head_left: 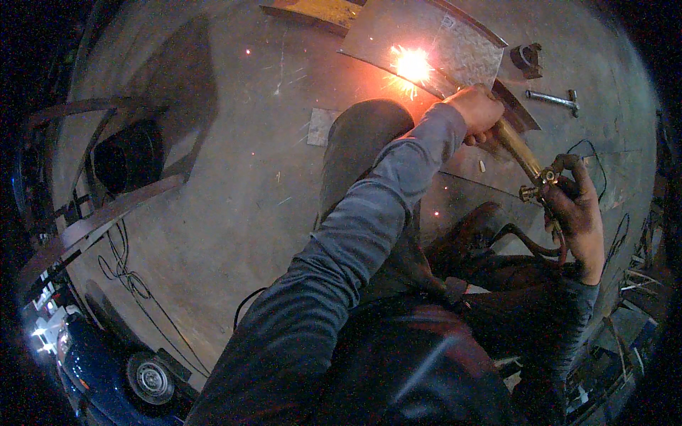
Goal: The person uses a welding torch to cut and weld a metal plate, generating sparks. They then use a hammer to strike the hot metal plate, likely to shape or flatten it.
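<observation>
A brass cutting torch [518, 148] slants across the upper right, its head toward a steel plate [455, 42]. At the plate's near edge burns a bright orange-white glow [412, 65] that throws sparks and hides the torch tip. My left hand [474, 113] is closed around the front part of the torch, close to the plate. Farther back, my right hand [577, 206] grips the torch's rear end, fingers at the brass valve knobs [538, 184]. A dark hose [533, 245] curves away below that hand.
Right of the plate lie a hammer [554, 99] and a curved metal piece [527, 60]. A yellow steel beam [316, 11] rests under the plate's far left. A dark metal frame [106, 213] and loose cables [128, 277] are at left. A blue car [106, 369] stands lower left.
</observation>
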Demonstrator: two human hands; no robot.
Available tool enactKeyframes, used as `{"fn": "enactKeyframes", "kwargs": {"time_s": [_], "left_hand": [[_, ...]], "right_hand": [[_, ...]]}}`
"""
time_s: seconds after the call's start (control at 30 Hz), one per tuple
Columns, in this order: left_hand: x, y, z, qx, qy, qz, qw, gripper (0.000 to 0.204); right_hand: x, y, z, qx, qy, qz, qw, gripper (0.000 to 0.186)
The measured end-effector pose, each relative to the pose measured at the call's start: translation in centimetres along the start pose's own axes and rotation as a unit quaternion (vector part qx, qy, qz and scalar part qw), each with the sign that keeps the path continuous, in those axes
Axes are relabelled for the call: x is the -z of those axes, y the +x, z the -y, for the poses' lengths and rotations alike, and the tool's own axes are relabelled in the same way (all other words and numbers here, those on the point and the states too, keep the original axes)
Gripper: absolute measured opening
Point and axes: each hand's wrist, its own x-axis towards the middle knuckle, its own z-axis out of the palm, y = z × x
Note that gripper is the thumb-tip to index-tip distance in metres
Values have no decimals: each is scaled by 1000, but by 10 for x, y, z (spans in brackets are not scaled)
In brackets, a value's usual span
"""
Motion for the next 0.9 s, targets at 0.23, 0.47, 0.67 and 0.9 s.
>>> {"fn": "enactKeyframes", "kwargs": {"time_s": [0.23, 0.47, 0.67, 0.9], "left_hand": [[-2, 2, 2, 9, -20, 0, 1000, 35], [-3, -1, 0, -3, -16, -21, 1000, 34], [-3, -2, 1, -24, -12, -39, 999, 35], [0, 9, 6, 3, -8, 14, 1000, 42]], "right_hand": [[2, -1, 1, 0, -9, 8, 1000, 38], [0, -3, 3, -10, 7, -5, 1000, 35], [-4, -2, 1, 9, 4, -22, 1000, 32], [-4, -4, 15, -16, -19, -8, 1000, 25]]}}
